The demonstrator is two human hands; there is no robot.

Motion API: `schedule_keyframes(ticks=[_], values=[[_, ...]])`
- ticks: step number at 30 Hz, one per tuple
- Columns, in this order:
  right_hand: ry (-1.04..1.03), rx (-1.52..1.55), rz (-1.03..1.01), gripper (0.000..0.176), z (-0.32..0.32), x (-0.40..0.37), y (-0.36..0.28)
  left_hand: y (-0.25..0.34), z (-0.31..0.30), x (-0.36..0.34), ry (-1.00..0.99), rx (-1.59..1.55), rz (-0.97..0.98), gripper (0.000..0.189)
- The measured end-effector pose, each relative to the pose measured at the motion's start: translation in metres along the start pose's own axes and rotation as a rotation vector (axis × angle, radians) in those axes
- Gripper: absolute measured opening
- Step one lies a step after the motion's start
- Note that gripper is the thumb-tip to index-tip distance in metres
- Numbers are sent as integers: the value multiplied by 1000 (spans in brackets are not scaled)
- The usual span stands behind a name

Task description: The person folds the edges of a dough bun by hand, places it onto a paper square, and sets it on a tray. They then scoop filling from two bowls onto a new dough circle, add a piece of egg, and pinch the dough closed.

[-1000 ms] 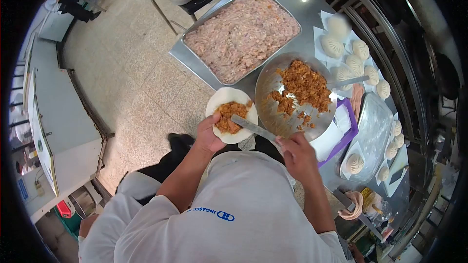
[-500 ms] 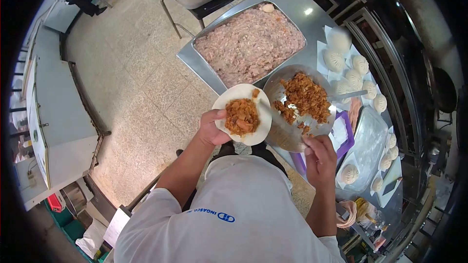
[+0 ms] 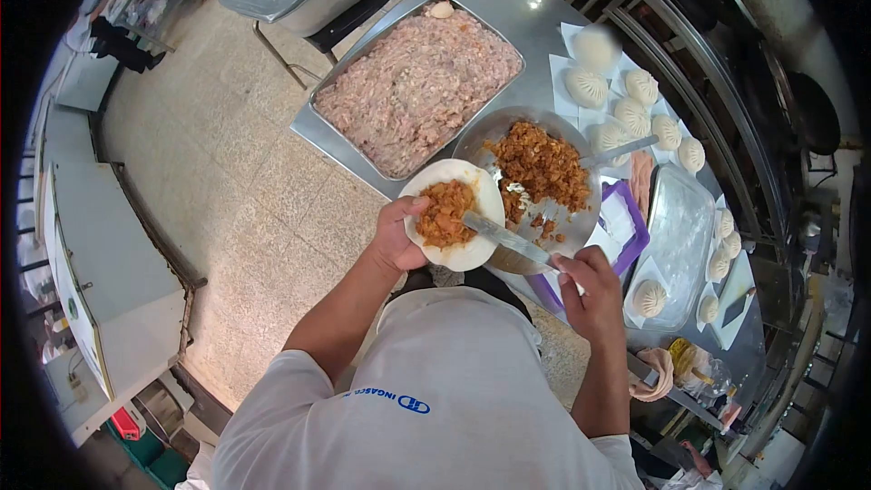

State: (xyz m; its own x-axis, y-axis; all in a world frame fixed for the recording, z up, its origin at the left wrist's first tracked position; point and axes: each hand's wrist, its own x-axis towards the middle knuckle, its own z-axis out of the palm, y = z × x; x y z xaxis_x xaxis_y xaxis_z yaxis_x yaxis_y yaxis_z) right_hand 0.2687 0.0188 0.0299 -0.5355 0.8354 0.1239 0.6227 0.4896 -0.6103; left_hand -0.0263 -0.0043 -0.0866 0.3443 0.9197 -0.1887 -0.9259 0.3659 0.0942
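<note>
The right hand (image 3: 588, 286) is clenched on a flat metal spatula (image 3: 508, 238). Its long axis runs up-left, with the tip on the orange-brown filling (image 3: 446, 211). The left hand (image 3: 396, 238) cups the round white wrapper (image 3: 461, 258) beneath, just beside the bowl (image 3: 572, 218).

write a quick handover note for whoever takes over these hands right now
Left hand: cupped under the round white dough wrapper, held off the table edge beside the bowl.
Right hand: grips the flat metal spatula, blade on the orange-brown filling heaped on the wrapper.
Nearby: round metal bowl of the same filling right of the wrapper; rectangular steel tray of pale minced meat behind.
Done: wrapper loaded; pleated white buns sit on paper squares, far right.
Left: wrapper lies open, not pleated.
</note>
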Motion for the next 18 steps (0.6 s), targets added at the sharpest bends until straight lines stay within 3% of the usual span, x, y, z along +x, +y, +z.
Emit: schedule_keyframes(ticks=[3,6,8,12,15,18], values=[[63,5,-40,34,-13,4,3,-4,1,-4,8,-42,-52,67],[-16,-52,-180,31,-8,17,5,-8,1,-9,-5,-81,-80,67],[-56,-60,-166,30,0,24,6,-9,0,-13,-16,-84,-79,67],[-109,40,-73,29,-9,39,-7,-1,-7,-33,7,-7,45,67],[-87,196,-153,31,10,49,-1,5,-9,-45,2,15,126,68],[-219,109,-198,31,15,65,-10,10,-10,-54,18,43,222,68]])
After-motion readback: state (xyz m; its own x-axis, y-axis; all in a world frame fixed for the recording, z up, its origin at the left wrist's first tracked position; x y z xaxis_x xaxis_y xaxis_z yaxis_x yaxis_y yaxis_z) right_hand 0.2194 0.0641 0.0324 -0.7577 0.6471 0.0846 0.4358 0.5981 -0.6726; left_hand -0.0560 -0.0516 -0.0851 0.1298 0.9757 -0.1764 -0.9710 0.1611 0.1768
